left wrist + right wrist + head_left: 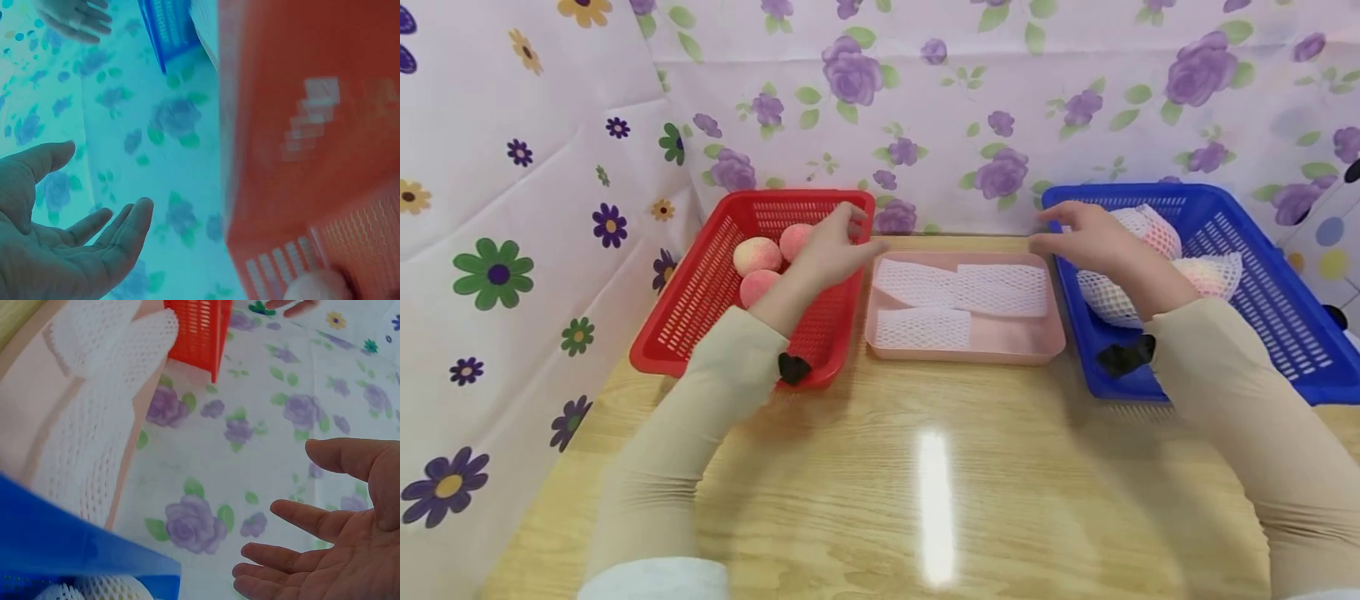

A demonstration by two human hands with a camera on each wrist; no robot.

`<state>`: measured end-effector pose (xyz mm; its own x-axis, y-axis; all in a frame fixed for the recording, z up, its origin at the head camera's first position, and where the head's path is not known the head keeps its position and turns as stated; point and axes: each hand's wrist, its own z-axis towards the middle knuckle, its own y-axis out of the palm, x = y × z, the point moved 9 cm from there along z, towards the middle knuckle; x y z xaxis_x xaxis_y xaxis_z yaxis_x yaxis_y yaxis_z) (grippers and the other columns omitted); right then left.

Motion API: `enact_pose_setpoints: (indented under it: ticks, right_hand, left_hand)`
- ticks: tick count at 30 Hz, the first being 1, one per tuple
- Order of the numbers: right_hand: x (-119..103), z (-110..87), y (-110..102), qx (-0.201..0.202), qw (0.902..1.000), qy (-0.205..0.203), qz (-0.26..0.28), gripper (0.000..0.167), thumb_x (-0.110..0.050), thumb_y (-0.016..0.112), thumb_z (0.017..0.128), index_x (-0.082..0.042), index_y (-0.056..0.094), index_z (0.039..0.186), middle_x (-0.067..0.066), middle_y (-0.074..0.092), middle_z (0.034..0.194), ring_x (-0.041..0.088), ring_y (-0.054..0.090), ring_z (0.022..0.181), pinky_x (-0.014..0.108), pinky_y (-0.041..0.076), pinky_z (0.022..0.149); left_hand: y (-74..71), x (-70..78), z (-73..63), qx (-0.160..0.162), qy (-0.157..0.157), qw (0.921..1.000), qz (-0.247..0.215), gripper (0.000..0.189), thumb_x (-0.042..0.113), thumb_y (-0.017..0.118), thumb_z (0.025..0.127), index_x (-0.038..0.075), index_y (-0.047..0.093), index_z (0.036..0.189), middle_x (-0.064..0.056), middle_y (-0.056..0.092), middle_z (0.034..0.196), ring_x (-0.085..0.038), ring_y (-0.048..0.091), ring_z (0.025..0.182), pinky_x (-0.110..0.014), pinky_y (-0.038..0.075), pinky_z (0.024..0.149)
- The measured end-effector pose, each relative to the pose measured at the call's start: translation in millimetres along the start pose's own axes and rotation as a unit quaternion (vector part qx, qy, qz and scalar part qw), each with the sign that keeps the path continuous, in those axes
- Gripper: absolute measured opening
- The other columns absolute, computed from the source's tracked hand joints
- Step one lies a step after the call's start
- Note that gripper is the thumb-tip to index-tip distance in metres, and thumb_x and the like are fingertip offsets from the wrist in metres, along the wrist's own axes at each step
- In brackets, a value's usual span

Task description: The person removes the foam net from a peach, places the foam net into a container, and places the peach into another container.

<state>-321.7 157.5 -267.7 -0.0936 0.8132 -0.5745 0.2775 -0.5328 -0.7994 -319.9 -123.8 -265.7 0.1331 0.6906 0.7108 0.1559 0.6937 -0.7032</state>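
A flowered cloth backdrop [970,108] walls in a pale wooden table [880,483], and along its far edge three containers stand in a row: a red basket [700,300] on the left, a shallow pink tray [1037,333] in the middle, a blue basket [1285,317] on the right. The left hand [827,250] hovers over the red basket's right rim, fingers straight and spread, holding nothing. Three bare peaches [758,254] lie just to its left and slightly below, bunched at the basket's far end, well nearer this hand than the other. They are round, pink blushing to cream, with no long axis to speak of. The right hand [1093,237] hangs over the blue basket's left rim, likewise relaxed and holding nothing, above the netted peaches [1213,275]. White foam nets [962,287] lie flat in the tray, between both hands.
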Motion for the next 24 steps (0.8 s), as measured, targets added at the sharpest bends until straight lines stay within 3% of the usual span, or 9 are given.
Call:
enact_pose_setpoints:
  ticks: [9, 14, 18, 24]
  right_hand:
    - [35.7, -8.9, -23.2, 0.018, 0.9992, 0.027, 0.024, 0.074, -0.046, 0.051, 0.094, -0.003, 0.025, 0.148, 0.03, 0.02, 0.152, 0.05, 0.02, 0.137, 0.066, 0.031, 0.102]
    - [53.9, -10.6, -35.6, 0.035, 0.9981, 0.034, 0.037, 0.078, -0.049, 0.053, 0.092, -0.004, 0.025, 0.148, 0.029, 0.021, 0.151, 0.05, 0.022, 0.136, 0.066, 0.029, 0.103]
    - [67.1, -10.1, -40.7, 0.051, 0.9978, 0.031, 0.029, 0.077, -0.046, 0.055, 0.092, -0.002, 0.026, 0.148, 0.03, 0.023, 0.15, 0.05, 0.021, 0.137, 0.067, 0.024, 0.105]
    - [84.9, -5.2, -42.8, 0.065, 0.9973, 0.024, 0.024, 0.075, -0.042, 0.057, 0.092, 0.002, 0.027, 0.146, 0.033, 0.025, 0.148, 0.051, 0.022, 0.135, 0.067, 0.026, 0.104]
  left_hand:
    - [39.4, 29.0, -7.9, -0.018, 0.039, 0.9938, -0.103, 0.052, 0.031, 0.066, 0.088, 0.006, 0.045, 0.129, -0.013, 0.055, 0.125, -0.026, 0.054, 0.116, -0.038, 0.05, 0.095]
    - [61.1, 39.9, -15.5, -0.035, 0.053, 0.9867, -0.149, 0.052, 0.029, 0.068, 0.087, 0.006, 0.045, 0.128, -0.013, 0.056, 0.122, -0.025, 0.057, 0.111, -0.037, 0.054, 0.085]
    - [80.9, 46.8, -18.8, -0.048, 0.059, 0.9842, -0.16, 0.052, 0.027, 0.068, 0.088, 0.007, 0.044, 0.129, -0.013, 0.056, 0.121, -0.025, 0.058, 0.11, -0.034, 0.053, 0.087]
    - [104.4, 62.3, -21.4, -0.043, 0.065, 0.9792, -0.187, 0.058, 0.027, 0.069, 0.087, 0.01, 0.04, 0.134, -0.012, 0.055, 0.123, -0.026, 0.059, 0.11, -0.032, 0.053, 0.088]
